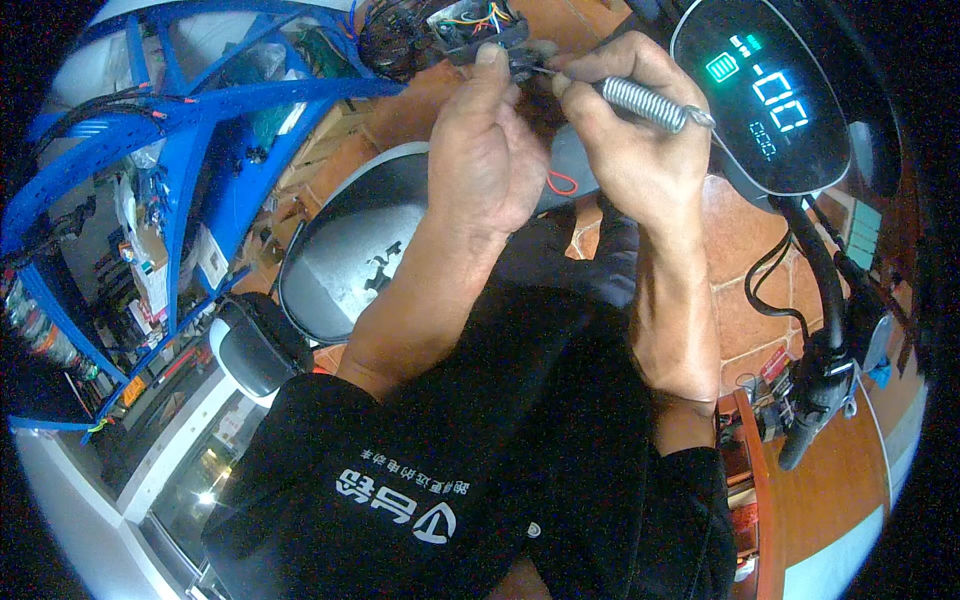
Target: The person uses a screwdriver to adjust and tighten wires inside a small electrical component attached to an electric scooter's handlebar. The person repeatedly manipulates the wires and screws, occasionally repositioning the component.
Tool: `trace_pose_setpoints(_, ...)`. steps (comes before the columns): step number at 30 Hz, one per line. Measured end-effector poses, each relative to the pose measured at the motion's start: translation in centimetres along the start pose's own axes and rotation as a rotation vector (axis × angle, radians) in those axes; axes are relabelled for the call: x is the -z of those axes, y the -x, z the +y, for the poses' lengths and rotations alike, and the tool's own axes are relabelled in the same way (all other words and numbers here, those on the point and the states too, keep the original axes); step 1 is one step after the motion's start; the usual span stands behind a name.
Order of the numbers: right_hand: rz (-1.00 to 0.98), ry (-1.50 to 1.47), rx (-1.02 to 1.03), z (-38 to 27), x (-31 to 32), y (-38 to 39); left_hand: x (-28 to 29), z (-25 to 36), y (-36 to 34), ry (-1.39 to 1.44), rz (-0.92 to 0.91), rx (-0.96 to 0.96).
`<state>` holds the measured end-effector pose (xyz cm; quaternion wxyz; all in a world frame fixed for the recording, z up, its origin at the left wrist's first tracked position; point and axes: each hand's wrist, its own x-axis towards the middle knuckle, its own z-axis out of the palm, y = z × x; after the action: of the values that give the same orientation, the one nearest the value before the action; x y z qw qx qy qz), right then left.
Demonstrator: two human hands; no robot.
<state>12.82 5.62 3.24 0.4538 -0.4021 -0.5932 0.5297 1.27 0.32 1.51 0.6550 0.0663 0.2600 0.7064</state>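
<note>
Small dark part [522,66] at the fingertips draws a worker's bare hands together at the top of the head view, close to an open box [457,40] of yellow, orange and pale wires [490,15]. The left hand [485,155] appears to pinch the part in a narrow grip, thumb uppermost, though its far fingers are hidden. The right hand [645,140] closes pen-fashion on what looks like a coil-handled tool [645,103] — its thin tip [543,69] points toward the part, but whether the two touch cannot be told. The step in hand looks like fine work on that part; the next move seems to call for a steady left pinch and small, careful motion from the right — clear of the wires. A red loop [562,183] shows beside the left hand, and a lit display [765,95] glows at right.
</note>
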Motion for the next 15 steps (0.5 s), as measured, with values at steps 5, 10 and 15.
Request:
trace_pose_setpoints(5,-0.001,0.008,0.002,0.0,0.2,0.0,-0.3,-0.2,-0.1,-0.029,0.057,-0.010)
trace_pose_setpoints(10,-0.043,0.024,0.056,0.3,0.5,0.0,-0.6,-0.2,-0.1,-0.077,0.166,-0.009)
trace_pose_setpoints(15,-0.027,0.010,-0.016,0.2,0.3,0.2,-0.7,-0.2,0.0,-0.055,0.193,-0.007)
